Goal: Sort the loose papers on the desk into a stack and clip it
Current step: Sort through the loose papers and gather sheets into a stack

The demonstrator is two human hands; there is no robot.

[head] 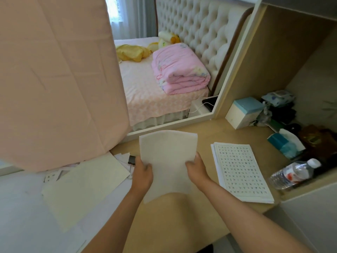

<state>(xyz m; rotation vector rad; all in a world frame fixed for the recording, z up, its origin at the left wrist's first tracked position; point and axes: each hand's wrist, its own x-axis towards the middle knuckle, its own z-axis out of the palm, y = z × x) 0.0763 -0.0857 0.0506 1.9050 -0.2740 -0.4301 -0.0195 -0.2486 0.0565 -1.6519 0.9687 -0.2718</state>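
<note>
We record a blank white sheet of paper held over the middle of the light wooden tabletop; we cannot tell whether its lower edge touches the surface. The left hand has its grip clenched on the sheet's left edge, thumb on top. The right hand has its grip clenched on the right edge in the same way. A small black binder clip lies just beside the left hand, partly hidden by it, on loose white papers spread at the left. A flat stack of printed sheets with a grid of characters lies right of the right hand, apart from it. A clear plastic water bottle lies on its side near that stack. A large pale pink cloth hangs over the far end of the loose papers.
</note>
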